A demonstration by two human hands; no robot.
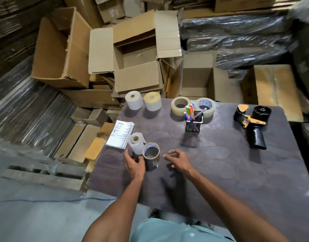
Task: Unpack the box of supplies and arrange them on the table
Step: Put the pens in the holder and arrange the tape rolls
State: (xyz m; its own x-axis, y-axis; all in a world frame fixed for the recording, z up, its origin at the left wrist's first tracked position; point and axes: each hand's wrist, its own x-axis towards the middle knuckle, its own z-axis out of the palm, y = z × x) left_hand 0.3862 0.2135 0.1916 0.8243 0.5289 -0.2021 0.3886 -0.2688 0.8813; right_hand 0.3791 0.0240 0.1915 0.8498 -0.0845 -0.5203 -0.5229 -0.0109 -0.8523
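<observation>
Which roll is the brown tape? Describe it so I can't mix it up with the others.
On the dark table, look at the near left part, between the left hand and right hand. The brown tape stands there beside a white paper roll; it alone is brown.

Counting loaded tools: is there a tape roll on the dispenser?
No, the dispenser lies on the table with its black spool bare.

A brown tape roll (151, 151) sits on the dark table (220, 163), near a black-and-orange tape dispenser (251, 122).
</observation>
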